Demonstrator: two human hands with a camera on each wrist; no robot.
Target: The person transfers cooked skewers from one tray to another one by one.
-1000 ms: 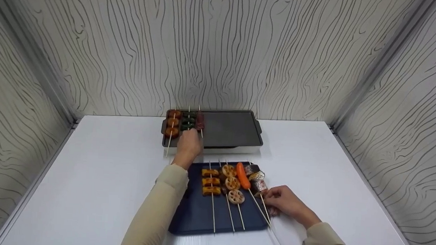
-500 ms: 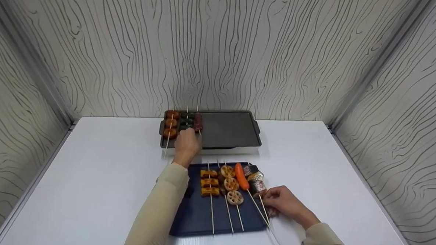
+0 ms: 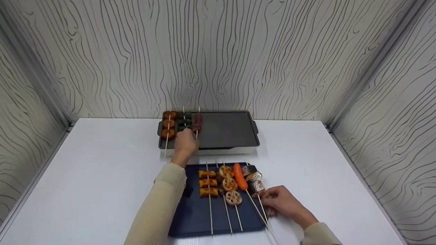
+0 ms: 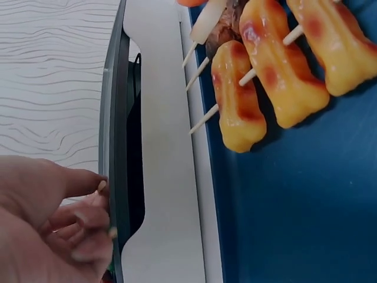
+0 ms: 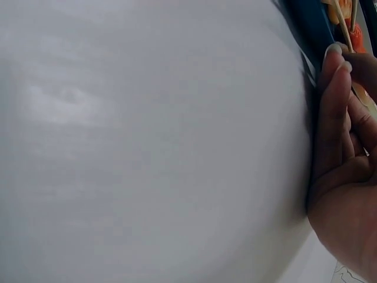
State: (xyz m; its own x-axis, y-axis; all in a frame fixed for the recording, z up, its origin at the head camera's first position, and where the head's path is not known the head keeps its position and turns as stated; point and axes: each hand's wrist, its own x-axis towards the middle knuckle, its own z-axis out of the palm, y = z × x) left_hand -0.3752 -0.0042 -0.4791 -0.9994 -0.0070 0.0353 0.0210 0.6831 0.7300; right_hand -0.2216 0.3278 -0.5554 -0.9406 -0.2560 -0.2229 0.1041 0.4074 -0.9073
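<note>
At the left of the dark grill plate (image 3: 227, 130), my left hand (image 3: 186, 141) pinches the stick end of the dark red meat skewer (image 3: 197, 121). Just left of that lies the green vegetable skewer (image 3: 184, 120); its stick end is close to my fingers in the left wrist view. A round brown-orange skewer (image 3: 169, 124) lies furthest left. My right hand (image 3: 284, 202) has bent fingers at the right edge of the blue tray (image 3: 195, 217), beside the fish skewer (image 3: 255, 183). Its fingertips meet at the rim; what lies between them is hidden.
On the tray lie a yellow skewer (image 3: 208, 183), a lotus root skewer (image 3: 230, 185) and an orange sausage skewer (image 3: 240, 177), with a partly covered brown one (image 3: 221, 190). Several sticks overhang its front. A patterned wall (image 3: 206, 52) stands behind the grill plate.
The meat skewer's top has swung slightly right, so it lies straighter on the grill plate. My left hand stays at its stick end. The right hand keeps its place at the tray.
</note>
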